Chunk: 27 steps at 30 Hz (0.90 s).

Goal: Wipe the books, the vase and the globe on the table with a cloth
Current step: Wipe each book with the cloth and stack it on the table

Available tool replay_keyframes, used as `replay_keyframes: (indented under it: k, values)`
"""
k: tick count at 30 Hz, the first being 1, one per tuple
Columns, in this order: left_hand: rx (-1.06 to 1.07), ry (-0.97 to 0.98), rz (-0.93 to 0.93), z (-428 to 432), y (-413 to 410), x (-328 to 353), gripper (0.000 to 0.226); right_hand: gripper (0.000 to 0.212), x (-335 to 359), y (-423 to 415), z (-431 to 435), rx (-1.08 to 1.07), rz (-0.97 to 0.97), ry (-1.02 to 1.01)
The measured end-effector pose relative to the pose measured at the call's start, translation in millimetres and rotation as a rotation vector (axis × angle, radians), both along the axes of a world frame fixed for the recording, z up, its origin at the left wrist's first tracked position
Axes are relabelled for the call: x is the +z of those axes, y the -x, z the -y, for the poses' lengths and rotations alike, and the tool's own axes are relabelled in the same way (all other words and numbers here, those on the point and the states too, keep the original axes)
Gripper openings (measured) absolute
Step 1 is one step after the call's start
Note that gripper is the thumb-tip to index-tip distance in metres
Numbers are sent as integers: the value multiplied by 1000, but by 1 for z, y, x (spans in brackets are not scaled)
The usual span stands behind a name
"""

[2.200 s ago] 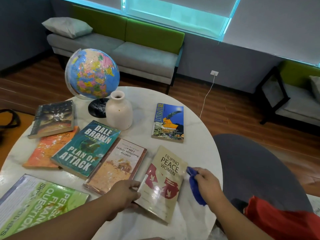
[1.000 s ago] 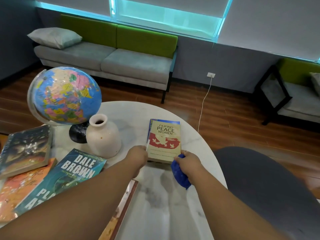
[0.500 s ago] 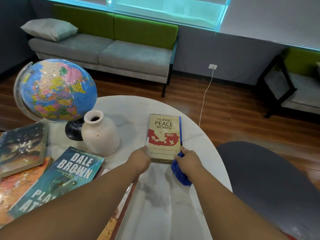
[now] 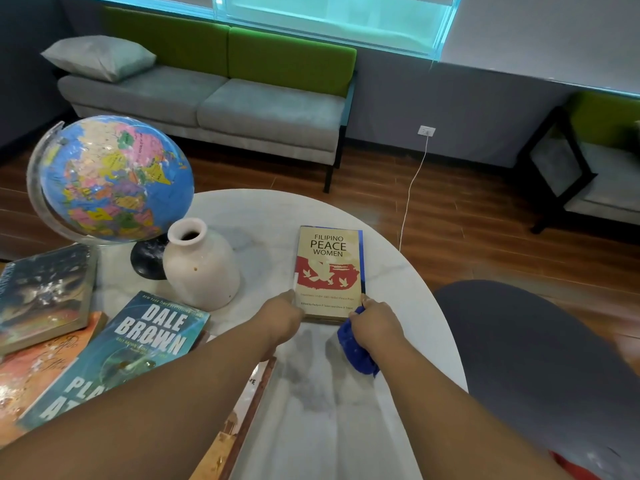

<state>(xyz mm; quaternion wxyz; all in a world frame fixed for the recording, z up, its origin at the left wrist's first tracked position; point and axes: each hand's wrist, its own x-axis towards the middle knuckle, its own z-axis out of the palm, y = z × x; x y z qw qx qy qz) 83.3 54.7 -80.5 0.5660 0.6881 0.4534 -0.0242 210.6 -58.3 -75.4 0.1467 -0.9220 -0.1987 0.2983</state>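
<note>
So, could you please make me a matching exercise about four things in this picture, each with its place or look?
1 globe
2 vase
3 cloth
4 Peace Women book

A gripped in the right hand
B stands on a black base
C white, beside the globe's base
D tan and red cover, lying flat

Pairs: 1-B, 2-C, 3-A, 4-D

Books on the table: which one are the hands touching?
The Filipino Peace Women book, right of the vase: left hand and right hand, with the cloth, at its near corners. The Dale Brown book and the rest lie farther left.
</note>
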Motion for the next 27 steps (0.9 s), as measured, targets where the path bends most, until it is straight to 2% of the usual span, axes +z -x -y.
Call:
replay_keyframes:
  k: [6,12,15,18,20,23,25,27]
  values:
    - [-17,15,12,3,3,4,36,56,6,5,1,49,3,109]
    - [-53,56,32,3,10,9,37,54,10,8,7,46,-26,95]
    - [-95,97,52,6,14,18,36,46,10,9,14,-25,-89,-13]
    - [-29,48,82,14,21,30,44,41,10,18,30,-252,-151,-250]
    - [56,-44,101,19,40,39,50,36,8,27,44,-409,-248,-355]
    - [124,-142,174,19,89,48,42,27,17,48,61,-639,-637,-497]
    - [178,-172,179,18,129,51,37,35,26,68,70,-671,-813,-488]
    - [260,-182,168,19,166,53,33,41,26,89,76,-618,-892,-467]
